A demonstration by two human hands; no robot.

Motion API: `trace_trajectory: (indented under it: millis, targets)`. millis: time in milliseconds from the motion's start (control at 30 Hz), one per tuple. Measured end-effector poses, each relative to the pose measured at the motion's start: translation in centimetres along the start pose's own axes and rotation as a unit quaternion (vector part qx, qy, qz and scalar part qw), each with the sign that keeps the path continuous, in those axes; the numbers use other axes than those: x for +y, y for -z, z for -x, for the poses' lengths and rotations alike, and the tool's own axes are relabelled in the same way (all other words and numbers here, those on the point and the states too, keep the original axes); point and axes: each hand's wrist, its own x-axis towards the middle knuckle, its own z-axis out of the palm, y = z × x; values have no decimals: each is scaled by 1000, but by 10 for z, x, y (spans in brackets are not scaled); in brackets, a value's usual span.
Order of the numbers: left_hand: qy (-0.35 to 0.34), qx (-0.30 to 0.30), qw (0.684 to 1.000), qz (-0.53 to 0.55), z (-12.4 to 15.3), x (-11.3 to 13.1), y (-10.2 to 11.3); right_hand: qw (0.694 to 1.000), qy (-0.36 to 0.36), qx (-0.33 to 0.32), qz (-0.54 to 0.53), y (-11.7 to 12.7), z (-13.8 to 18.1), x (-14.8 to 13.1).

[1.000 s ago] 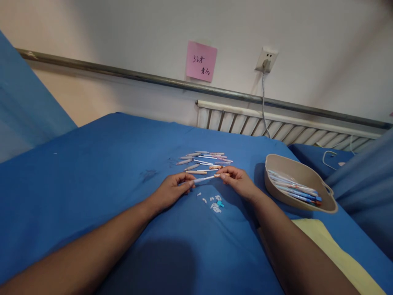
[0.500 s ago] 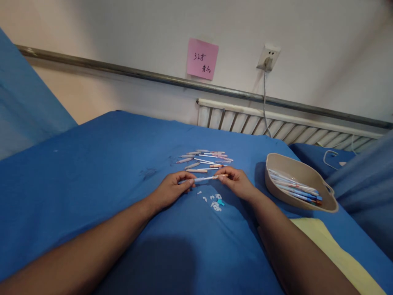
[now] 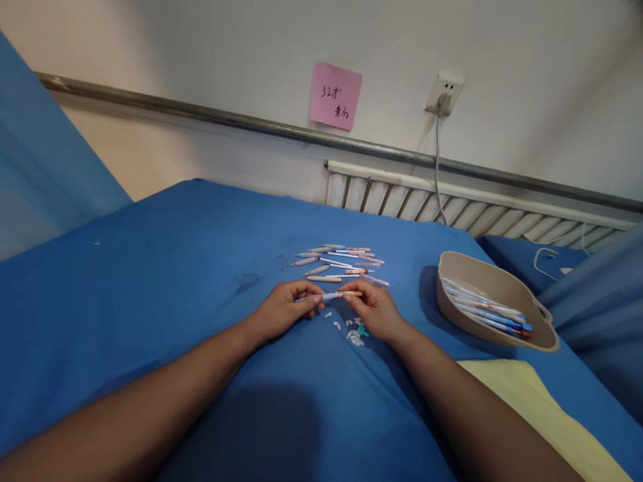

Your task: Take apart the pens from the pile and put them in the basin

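My left hand point(image 3: 287, 308) is closed round the pale lilac barrel point(image 3: 329, 296) of a pen. The fingers of my right hand point(image 3: 374, 309) pinch the pen's orange end part point(image 3: 354, 293). The two parts lie in line and meet or nearly meet; the exact joint is too small to tell. Just beyond my hands lie loose pen parts: greyish barrels point(image 3: 305, 262), thin white refills point(image 3: 346, 266) and patterned barrels point(image 3: 374, 280). Nearer to me, below the pen, are small white pieces point(image 3: 355, 339) and a teal piece point(image 3: 363, 331), partly behind my right hand.
To the right, a beige basket point(image 3: 540, 335) holds several pens point(image 3: 487, 311). A yellow cloth point(image 3: 532, 395) lies in front of it, partly under my right forearm. The blue cover point(image 3: 165, 268) spreads under everything. Behind stand a radiator point(image 3: 402, 194) and a metal rail point(image 3: 241, 122).
My right hand has moved left, bringing the orange part up to the lilac barrel. The white refill that showed between them is now mostly out of sight.
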Motion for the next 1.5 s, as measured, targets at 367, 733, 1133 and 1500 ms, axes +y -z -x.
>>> trace_trajectory:
  millis: [367,733,1133,1500]
  targets:
    - [2,50,996,71,2,4,-5,999,6,48,-10,-3,-1,-1]
    - [18,58,988,140,1,5,-5,994,62,79,32,-2,0,0]
    - [52,28,992,113,1,3,-6,993,78,62,60,-1,2,-5]
    - [30,25,995,96,2,3,-7,992,92,52,73,-1,3,-8]
